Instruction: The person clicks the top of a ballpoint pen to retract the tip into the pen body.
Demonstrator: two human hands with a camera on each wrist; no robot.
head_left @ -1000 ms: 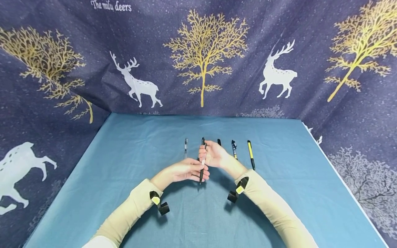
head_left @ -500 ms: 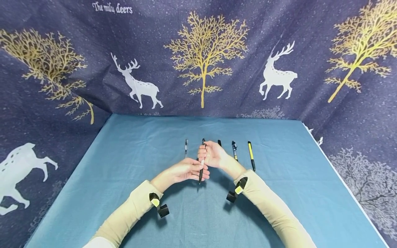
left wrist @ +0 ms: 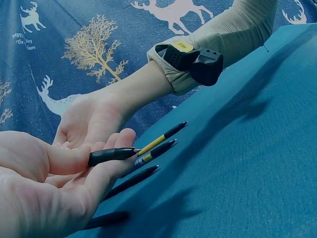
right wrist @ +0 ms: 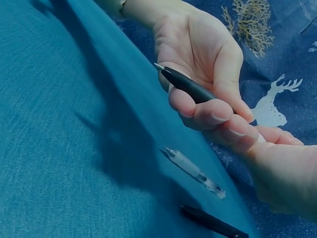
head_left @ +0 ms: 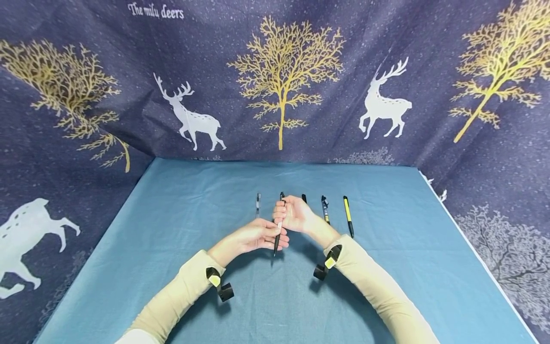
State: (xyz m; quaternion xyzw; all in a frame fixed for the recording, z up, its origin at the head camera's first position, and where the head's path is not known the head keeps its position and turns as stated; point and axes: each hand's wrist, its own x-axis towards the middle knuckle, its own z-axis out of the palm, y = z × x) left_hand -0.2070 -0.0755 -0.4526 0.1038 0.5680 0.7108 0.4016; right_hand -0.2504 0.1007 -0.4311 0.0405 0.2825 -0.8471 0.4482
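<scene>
Both hands on one pen, held up off the blue-covered counter (head_left: 193, 200). Held pen (left wrist: 111, 156): black lower barrel, pale band in the middle, pointed tip facing near and slightly left. Left hand (head_left: 259, 235) pinches the lower part — thumb pressed on top, fingers bent beneath. Right hand (head_left: 295, 214) grips the upper barrel just beyond, fingers curled round it; the hands meet on the pen.

Five more pens lie on the counter in a spaced row, farther off, all roughly lengthwise. From left to right: clear pen (right wrist: 190, 168); left black pen (right wrist: 213, 221), mostly behind the held pen in the head view; right black pen (left wrist: 131, 182), largely covered by the right hand there; patterned dark pen (head_left: 324, 209); yellow pen (head_left: 348, 215) with black ends, rightmost.

Beige sleeves (head_left: 182, 282) on both arms — black camera (head_left: 225, 291) at each wrist. Far side: dark blue cloth (head_left: 253, 143) printed with white deer and gold trees.
</scene>
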